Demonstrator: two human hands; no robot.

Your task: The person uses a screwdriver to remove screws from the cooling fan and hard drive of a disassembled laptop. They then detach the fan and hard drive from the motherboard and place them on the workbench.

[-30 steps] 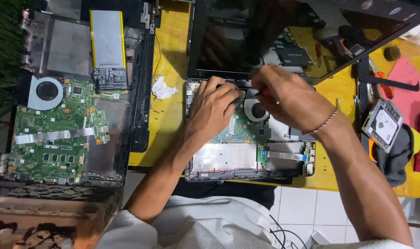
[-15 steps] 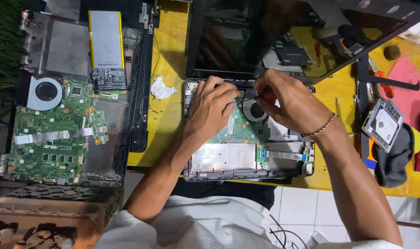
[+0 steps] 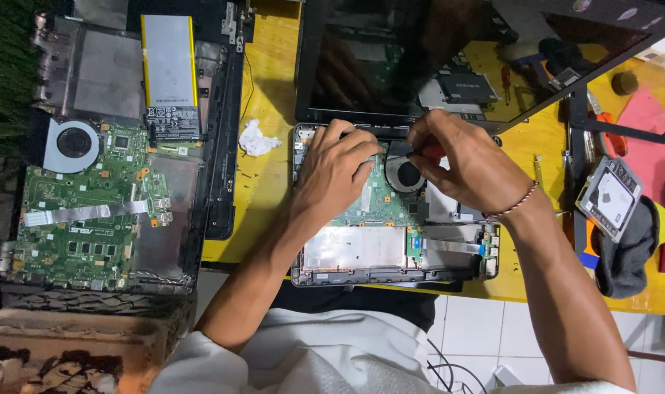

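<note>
Opened grey laptop base (image 3: 391, 252) lies on the yellow bench (image 3: 270, 87), green circuit board exposed. Left hand (image 3: 336, 171) rests flat, fingers loosely spread. Right hand (image 3: 467, 164) fingers pinched on a red-handled screwdriver (image 3: 431, 151) near the round black fan (image 3: 405, 175). Risk: tip slipping, gouging board.

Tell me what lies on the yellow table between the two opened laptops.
In the head view, a crumpled white tissue lies on the yellow table between the left opened laptop and the one under both hands; otherwise that strip is bare.
</note>
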